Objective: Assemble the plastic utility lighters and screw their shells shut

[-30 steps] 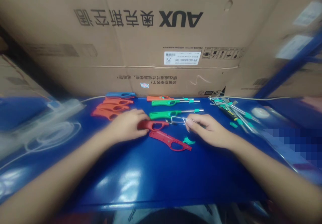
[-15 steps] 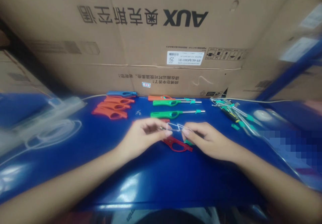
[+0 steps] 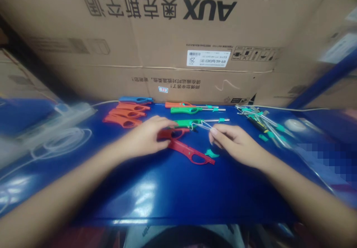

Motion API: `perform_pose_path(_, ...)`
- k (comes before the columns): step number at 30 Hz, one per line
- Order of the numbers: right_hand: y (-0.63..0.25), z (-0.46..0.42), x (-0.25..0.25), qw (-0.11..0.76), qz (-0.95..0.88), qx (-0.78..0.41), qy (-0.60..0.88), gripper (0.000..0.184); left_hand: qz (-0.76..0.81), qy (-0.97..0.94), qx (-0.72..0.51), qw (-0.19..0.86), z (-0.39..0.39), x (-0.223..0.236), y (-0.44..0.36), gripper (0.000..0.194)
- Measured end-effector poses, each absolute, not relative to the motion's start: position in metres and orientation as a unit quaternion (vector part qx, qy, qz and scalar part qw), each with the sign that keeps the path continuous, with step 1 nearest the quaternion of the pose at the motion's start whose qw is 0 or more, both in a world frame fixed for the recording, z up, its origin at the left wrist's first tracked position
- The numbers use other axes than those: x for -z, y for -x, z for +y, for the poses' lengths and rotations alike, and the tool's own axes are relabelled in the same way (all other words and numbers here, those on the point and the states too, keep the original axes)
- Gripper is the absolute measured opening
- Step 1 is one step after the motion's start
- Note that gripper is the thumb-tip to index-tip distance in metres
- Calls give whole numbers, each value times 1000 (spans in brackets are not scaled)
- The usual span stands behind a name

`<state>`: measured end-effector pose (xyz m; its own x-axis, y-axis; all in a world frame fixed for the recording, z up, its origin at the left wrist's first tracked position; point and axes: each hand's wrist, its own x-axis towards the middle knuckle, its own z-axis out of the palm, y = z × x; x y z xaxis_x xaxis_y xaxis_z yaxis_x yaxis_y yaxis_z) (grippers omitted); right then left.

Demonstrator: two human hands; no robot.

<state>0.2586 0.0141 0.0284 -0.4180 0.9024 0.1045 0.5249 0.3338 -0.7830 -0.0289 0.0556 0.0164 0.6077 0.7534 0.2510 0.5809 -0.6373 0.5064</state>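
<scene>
My right hand (image 3: pixel 234 140) is closed, pinching a bent metal wire (image 3: pixel 205 125) whose looped end points left. My left hand (image 3: pixel 150 134) has thumb and fingers apart around the left end of a red lighter handle (image 3: pixel 178 132); whether they touch it I cannot tell. Just below, a second red lighter handle (image 3: pixel 192 154) lies slanted on the table, its left end near my left thumb. A small teal plastic piece (image 3: pixel 212 153) is beside it. Behind the wire lies a green lighter (image 3: pixel 184 123) with a metal tube, partly covered by my left fingers.
Orange lighter handles (image 3: pixel 122 121) and a blue one (image 3: pixel 136 99) lie at the back left. Another green lighter (image 3: pixel 181 110) and an orange lighter (image 3: pixel 173 104) lie by the cardboard (image 3: pixel 156 54). Metal tubes with teal pieces (image 3: pixel 275 127) are heaped right. A white cable (image 3: pixel 61 144) coils left.
My left hand has let go of the wire and moved left and slightly back to a red handle. My right hand keeps the wire, moved slightly right and back.
</scene>
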Motion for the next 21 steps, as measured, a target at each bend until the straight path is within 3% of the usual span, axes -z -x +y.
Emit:
perform_pose_path(2,-260,17,-26,262,-777,-309,481,39,391,-899,-154,124,66,-12,38,46)
perform_pose_path(4,-261,21,-23,238,-786,-274,500,37,399,-901,-120,125,74,-7,43,37)
perform_pose_path(6,-262,24,-19,210,-791,-249,518,36,396,-897,-116,158,79,-4,46,31)
perform_pose_path(13,-264,29,-17,103,-807,-155,561,35,482,-804,-173,304,91,-12,57,46)
perform_pose_path(21,-263,29,-17,23,-813,-98,573,32,488,-704,-187,481,98,-6,61,44)
